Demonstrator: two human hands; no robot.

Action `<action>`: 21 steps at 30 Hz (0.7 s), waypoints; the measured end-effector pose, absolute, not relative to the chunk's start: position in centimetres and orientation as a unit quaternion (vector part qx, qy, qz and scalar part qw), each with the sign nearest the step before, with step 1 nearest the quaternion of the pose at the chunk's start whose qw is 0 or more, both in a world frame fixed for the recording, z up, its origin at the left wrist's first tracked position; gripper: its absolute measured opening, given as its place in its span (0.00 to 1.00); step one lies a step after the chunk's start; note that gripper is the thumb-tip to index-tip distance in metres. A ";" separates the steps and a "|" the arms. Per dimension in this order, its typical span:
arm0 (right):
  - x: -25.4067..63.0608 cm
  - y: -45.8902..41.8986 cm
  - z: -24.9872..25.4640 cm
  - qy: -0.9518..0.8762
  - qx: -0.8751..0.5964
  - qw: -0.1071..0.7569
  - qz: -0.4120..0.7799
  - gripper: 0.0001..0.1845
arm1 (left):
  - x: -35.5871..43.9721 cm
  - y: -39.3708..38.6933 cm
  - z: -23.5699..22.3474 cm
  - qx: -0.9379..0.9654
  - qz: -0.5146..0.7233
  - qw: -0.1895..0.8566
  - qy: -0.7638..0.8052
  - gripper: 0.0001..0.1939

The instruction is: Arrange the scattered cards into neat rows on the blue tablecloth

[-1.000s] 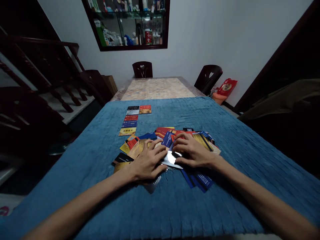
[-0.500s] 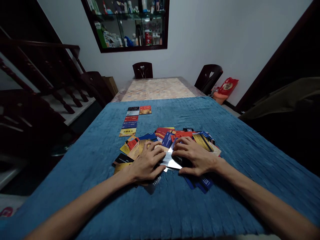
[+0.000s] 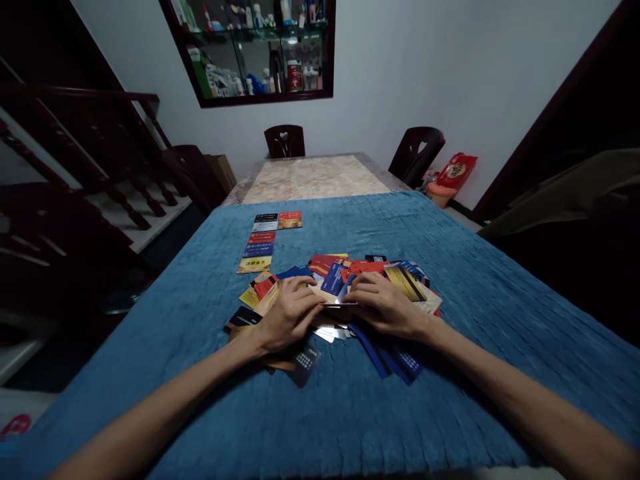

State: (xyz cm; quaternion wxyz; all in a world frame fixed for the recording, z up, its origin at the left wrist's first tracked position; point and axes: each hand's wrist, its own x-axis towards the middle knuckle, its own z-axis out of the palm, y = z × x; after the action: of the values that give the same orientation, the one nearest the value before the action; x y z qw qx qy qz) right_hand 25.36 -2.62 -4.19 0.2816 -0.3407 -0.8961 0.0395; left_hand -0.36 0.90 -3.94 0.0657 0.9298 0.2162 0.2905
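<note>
A loose heap of coloured plastic cards [image 3: 345, 273] lies in the middle of the blue cloth [image 3: 450, 267]. My left hand [image 3: 287, 317] rests on the heap's left side with curled fingers. My right hand [image 3: 387, 307] sits on its right side. Between them both hands pinch one thin card [image 3: 340, 305] by its ends, raised edge-on just above the heap. Silver cards [image 3: 333, 331] lie under it. Several cards [image 3: 263, 241] are laid out in a neat column at the far left, with one orange card [image 3: 291, 220] beside the top one.
The cloth covers the near half of a long table; bare marble top [image 3: 313, 177] shows beyond. Two dark chairs [image 3: 285, 140] stand at the far end, a third [image 3: 417, 153] at the right. A stair railing [image 3: 100, 167] runs on the left. A wall cabinet [image 3: 255, 47] holds bottles.
Both hands have drawn closer together and lifted one card off the heap; the shiny silver card that was under the fingers now lies uncovered below.
</note>
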 end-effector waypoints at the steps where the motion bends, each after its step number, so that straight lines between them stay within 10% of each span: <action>1: 25.3 -2.6 -4.3 -0.891 -0.346 0.292 0.040 0.13 | -0.4 1.0 -4.0 0.930 0.290 0.065 0.217 0.12; 21: 24.8 -2.6 -5.2 -0.863 -0.399 0.307 -0.037 0.16 | -0.2 1.2 -4.6 0.913 0.291 0.086 0.273 0.21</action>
State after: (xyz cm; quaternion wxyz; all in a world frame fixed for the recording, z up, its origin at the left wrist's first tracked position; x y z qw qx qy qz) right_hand 24.84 -2.57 -5.17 0.3073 -0.3994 -0.8629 -0.0370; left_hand -0.23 1.20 -4.63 0.0859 0.9128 0.2731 0.2914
